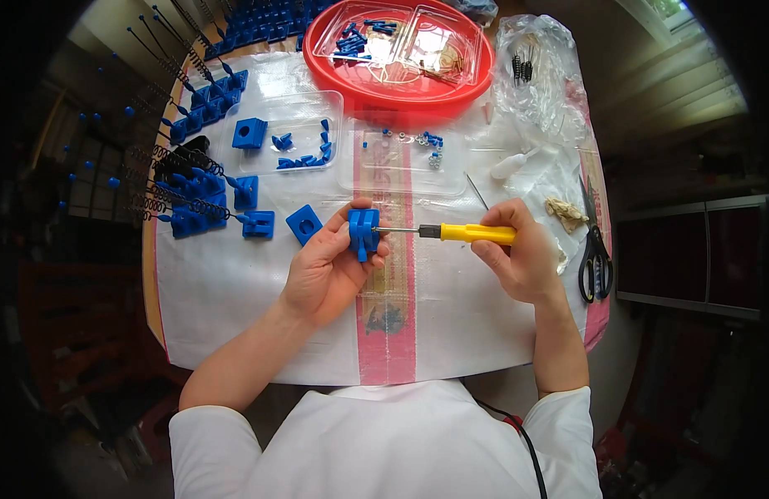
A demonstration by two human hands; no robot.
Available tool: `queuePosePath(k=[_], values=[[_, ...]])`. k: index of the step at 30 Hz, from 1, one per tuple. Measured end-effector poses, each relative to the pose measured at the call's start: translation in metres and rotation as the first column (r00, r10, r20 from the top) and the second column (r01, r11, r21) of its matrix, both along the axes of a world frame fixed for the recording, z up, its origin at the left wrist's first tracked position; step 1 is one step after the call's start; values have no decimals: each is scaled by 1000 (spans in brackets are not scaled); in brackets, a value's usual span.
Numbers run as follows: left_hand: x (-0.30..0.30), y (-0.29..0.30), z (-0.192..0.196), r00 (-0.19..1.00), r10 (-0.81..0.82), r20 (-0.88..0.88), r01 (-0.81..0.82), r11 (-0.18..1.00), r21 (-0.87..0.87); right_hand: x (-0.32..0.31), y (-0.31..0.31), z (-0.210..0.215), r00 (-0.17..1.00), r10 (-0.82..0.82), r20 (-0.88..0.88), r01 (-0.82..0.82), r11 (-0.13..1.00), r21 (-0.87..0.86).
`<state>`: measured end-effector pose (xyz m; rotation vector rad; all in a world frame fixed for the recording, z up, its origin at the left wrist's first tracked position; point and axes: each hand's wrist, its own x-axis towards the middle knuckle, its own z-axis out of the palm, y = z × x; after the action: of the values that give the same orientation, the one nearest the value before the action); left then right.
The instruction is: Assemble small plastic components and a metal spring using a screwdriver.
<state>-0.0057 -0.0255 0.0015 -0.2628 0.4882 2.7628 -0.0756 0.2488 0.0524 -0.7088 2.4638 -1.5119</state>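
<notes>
My left hand (324,279) grips a small blue plastic part (363,231) over the middle of the table, fingers around its sides. In my right hand (521,258) is a screwdriver (476,234) with a yellow handle and a black collar. Its metal shaft points left, and the tip meets the right side of the blue part; the exact contact spot is too small to make out. Just left of my left hand lies a flat blue block with a round hole (304,224). A thin metal rod (477,192) rests beyond the screwdriver.
Blue pieces with black springs (197,195) crowd the left side. Clear trays (334,108) hold small blue parts; a red basin (318,75) stands at the back. Black scissors (596,266), a white bottle (509,166) and a plastic bag (559,100) lie on the right.
</notes>
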Motion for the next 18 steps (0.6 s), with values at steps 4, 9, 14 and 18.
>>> queuePosePath(k=[4, 9, 14, 18], values=[[0, 2, 1, 1000, -8, -20, 7, 999, -43, -8, 8, -7, 998, 65, 7, -66, 997, 43], [0, 1, -1, 1000, -7, -30, 6, 999, -44, -1, 3, -1, 999, 3, 42, -2, 999, -32], [0, 4, -1, 1000, -2, -15, 1, 999, -52, -3, 1, -6, 1000, -11, -22, 10, 999, -31], [0, 2, 1, 1000, 9, -9, -10, 999, -46, -4, 7, -3, 998, 56, 14, -57, 996, 72]])
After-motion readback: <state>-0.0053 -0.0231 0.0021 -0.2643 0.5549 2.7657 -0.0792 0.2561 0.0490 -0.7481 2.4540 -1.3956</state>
